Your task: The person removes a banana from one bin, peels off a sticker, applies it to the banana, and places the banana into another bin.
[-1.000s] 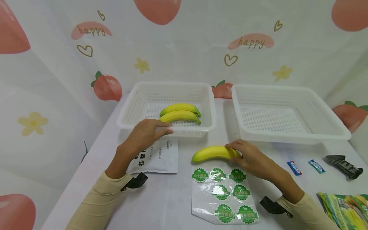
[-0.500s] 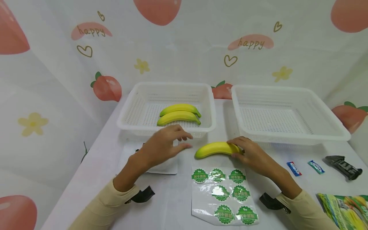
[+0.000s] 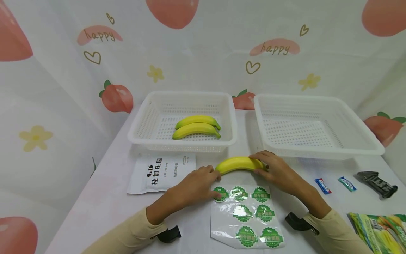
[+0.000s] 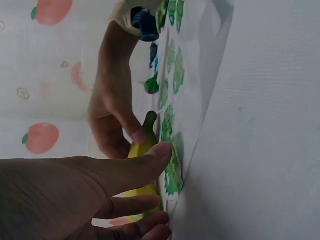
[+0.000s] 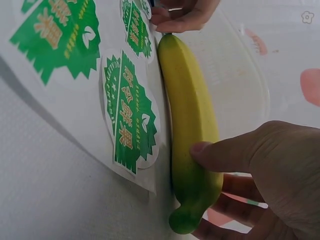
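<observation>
My right hand (image 3: 275,172) grips the right, stem end of a yellow banana (image 3: 236,164), thumb on the near side and fingers behind in the right wrist view. The banana lies behind a sheet of round green stickers (image 3: 226,224). My left hand (image 3: 197,187) has its fingertips right at the banana's left tip. Its thumb lies over the upper left sticker (image 3: 220,192), spread apart from the fingers in the left wrist view. Two more bananas (image 3: 196,130) lie side by side in the left white basket (image 3: 180,143).
A second white basket (image 3: 320,151) stands at the back right. A white printed pouch (image 3: 171,173) lies left of the stickers. On the right lie two small wrapped candies (image 3: 323,186), a black wrapped snack (image 3: 379,184) and a green-yellow packet (image 3: 380,231).
My left hand has moved from the left basket's front rim, right and toward me, to the banana's left tip and the sticker sheet. My right hand keeps its grip; the banana shifted slightly right.
</observation>
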The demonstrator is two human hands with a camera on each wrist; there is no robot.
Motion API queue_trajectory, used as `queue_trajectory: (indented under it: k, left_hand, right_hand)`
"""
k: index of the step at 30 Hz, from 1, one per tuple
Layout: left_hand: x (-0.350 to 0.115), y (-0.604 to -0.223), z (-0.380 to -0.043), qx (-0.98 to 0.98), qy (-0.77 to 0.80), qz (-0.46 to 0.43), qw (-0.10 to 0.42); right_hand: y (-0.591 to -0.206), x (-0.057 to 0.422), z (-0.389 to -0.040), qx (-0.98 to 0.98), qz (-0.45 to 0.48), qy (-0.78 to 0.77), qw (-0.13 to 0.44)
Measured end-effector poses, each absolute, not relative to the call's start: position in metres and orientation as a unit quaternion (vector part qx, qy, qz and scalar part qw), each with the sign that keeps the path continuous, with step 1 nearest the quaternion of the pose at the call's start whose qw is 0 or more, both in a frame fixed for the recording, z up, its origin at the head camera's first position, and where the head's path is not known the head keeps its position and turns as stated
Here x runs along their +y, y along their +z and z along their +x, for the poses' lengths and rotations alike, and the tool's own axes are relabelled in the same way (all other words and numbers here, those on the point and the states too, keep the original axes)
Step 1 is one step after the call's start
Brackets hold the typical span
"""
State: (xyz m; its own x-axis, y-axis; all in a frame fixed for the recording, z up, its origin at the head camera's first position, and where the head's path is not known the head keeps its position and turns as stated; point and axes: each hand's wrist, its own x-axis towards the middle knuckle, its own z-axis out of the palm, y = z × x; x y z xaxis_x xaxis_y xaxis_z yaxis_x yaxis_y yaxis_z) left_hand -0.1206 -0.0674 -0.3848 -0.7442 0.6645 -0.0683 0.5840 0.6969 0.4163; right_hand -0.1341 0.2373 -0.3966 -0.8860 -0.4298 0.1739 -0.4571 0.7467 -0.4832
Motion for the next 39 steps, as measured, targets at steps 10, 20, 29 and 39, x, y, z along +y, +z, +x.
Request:
queue_trajectory:
  k: [10,20,29,39]
  left_hand:
    - [-0.064,-0.389,-0.119,0.915,0.210,0.311,0.150]
    - [-0.063,-0.386,-0.119,0.902,0.244,0.320,0.158]
    - [-0.070,-0.383,-0.133,0.849,0.363,0.317,0.219]
    - [-0.075,-0.382,-0.144,0.802,0.415,0.285,0.323]
  right_hand:
    - [-0.397,0.237,-0.135,-0.939,0.229,0.255,0.018]
    - [-0.389,0.229,-0.126,-0.930,0.253,0.260,0.059]
    - [-0.380,0.203,-0.105,-0.893,0.350,0.272,0.082]
    - [-0.391,0.183,-0.094,-0.871,0.406,0.278,0.018]
